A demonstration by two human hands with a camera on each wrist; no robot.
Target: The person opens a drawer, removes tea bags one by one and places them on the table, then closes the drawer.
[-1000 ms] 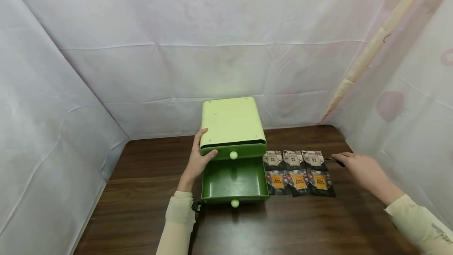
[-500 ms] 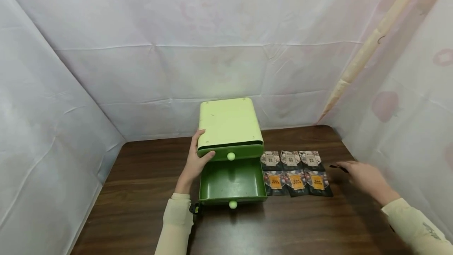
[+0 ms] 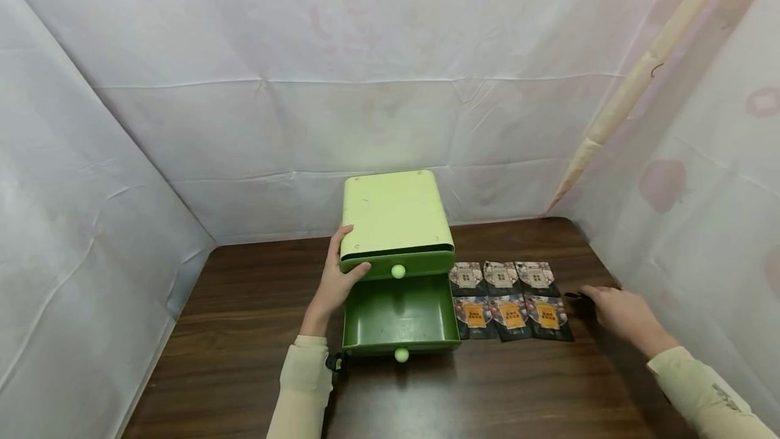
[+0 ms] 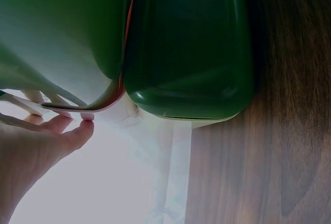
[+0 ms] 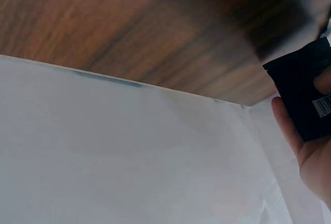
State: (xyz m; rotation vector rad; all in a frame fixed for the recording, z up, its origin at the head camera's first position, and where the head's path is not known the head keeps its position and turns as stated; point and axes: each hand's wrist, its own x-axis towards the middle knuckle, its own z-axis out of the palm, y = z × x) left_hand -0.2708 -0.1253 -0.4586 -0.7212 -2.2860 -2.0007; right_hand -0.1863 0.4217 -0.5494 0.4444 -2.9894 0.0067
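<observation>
My left hand (image 3: 332,284) grips the left front corner of a two-drawer green cabinet (image 3: 396,212). Its thumb lies on the upper drawer (image 3: 426,263), which stands slightly out. The lower drawer (image 3: 372,324) is pulled well out and nothing shows inside it. On the right, my right hand (image 3: 626,314) pinches a small black packet (image 5: 297,89); the right wrist view shows a barcode on it. This hand is just right of two rows of flat packets, a pale-labelled back row (image 3: 501,278) and an orange-labelled front row (image 3: 510,316).
A dark wooden table (image 3: 256,344) carries everything. White patterned cloth (image 3: 365,87) hangs behind and on both sides, and a cloth-wrapped pole (image 3: 609,114) stands at the back right corner. The packets lie close against the cabinet's right side.
My right hand has drawn a little to the right and toward the front, away from the packet rows, with the black packet still in it. My left hand keeps its grip on the cabinet.
</observation>
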